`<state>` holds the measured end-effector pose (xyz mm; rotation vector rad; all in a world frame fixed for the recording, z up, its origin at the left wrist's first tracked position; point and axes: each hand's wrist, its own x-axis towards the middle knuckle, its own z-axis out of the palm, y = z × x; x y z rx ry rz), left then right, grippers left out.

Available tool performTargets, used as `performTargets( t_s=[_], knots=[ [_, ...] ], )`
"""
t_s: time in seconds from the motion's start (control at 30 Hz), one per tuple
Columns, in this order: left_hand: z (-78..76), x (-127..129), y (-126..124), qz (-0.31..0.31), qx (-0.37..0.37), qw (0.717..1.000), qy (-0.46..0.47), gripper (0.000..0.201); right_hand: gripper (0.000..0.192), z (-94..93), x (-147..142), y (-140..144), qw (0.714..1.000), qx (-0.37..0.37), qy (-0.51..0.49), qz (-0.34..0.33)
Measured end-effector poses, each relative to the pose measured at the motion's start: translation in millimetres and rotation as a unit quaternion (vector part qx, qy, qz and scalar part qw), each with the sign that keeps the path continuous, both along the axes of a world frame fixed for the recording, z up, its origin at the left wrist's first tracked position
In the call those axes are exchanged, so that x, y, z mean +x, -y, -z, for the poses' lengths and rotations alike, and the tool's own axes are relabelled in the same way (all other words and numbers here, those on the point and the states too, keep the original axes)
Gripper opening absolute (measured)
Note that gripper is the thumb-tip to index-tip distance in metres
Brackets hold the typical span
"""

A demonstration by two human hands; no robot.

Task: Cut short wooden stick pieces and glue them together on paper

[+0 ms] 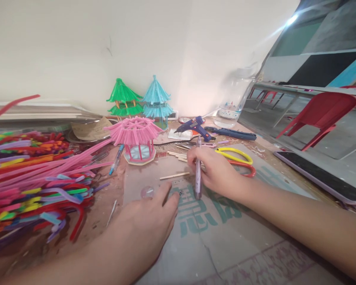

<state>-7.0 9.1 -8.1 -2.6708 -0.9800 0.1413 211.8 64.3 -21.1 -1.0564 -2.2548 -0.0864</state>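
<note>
Closed snugly around a slim purple cylindrical pen (198, 170) with the fingers of the right hand (213, 166), gripping toward the far end and leaving the near end free below. Long axis of the pen pointing away from the wearer, angled across the right forearm rather than in line with it. Hard to tell any contact between the free end and the clear plastic mat with green lettering (172, 261) beneath. Just left of the grip, close to the fingertips, a short pale wooden stick (174, 175) lying crosswise, nearly square to the pen, between both hands but nearer the right. Farther left and closer to the wearer, the left hand (154, 209), back upward, fingers loosely bent, with a gap beside the thumb; nothing visible held, underside hidden. Just beyond those fingers, a round translucent disc (147, 192). Behind the grip, more pale wooden sticks (177, 154) in a loose group; just to the right, partly behind the hand, a yellow loop handle (235, 150) and an orange-red loop handle (249, 170). Farther behind, a blue glue gun (196, 125). Left of that, a pink fuzzy-roofed pavilion model (136, 131), backed by a green tiered one (124, 93) and a light-blue tiered one (156, 93). Far left of the grip, a heap of multicoloured fuzzy craft stems (41, 186). Well off to the right, a dark-screened phone (323, 176).
</note>
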Motion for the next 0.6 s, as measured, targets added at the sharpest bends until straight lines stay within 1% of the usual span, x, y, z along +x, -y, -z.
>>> performTargets(
  t_s=[0.07,0.13,0.23,0.37,0.6],
  knots=[
    [-2.5,0.4,0.5,0.002,-0.026,1.0,-0.009,0.037,0.021,-0.2,-3.9,6.3,0.998,-0.021,0.005,-0.064],
    [-4.2,0.6,0.3,-0.001,-0.037,0.999,-0.011,0.038,0.019,-1.2,-7.3,11.2,0.993,-0.049,0.04,-0.097],
    [-4.6,0.6,-1.1,-0.002,-0.041,0.999,-0.014,0.036,0.019,-1.9,-9.1,12.5,0.991,-0.076,0.06,-0.095],
    [-2.9,0.3,-2.1,0.004,-0.036,0.999,-0.013,0.033,0.017,0.5,-6.7,7.0,0.994,-0.081,0.031,-0.064],
    [1.3,-1.8,-1.0,0.033,-0.049,0.998,-0.016,0.046,0.022,4.6,-5.6,2.3,0.992,-0.101,-0.001,-0.071]
  ],
)
